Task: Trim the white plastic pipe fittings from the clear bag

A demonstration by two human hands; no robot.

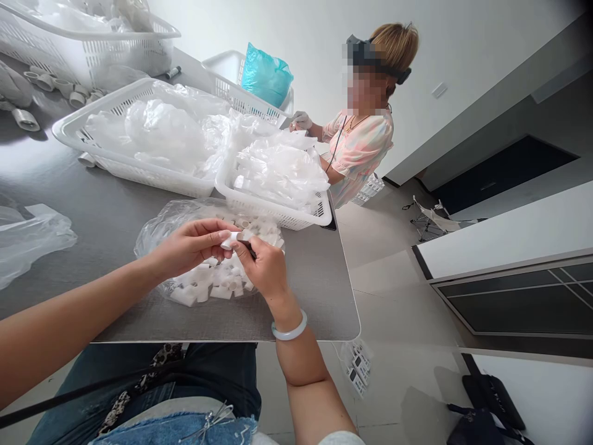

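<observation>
My left hand (189,247) and my right hand (262,269) meet above a clear plastic bag (157,232) of white plastic pipe fittings (208,287). Between my left fingers and thumb is one white fitting (234,238). My right hand pinches a small dark object (248,248) against that fitting, and the fingers hide most of it. A pale bangle (290,327) circles my right wrist. The bag lies on a grey table (296,309), under both hands.
Several white slotted baskets (92,145) hold crumpled clear bags, and one holds a blue bag (266,75). Loose fittings (50,83) lie at the far left. A co-worker (356,136) in gloves stands beyond the table's corner. My legs are below its near edge.
</observation>
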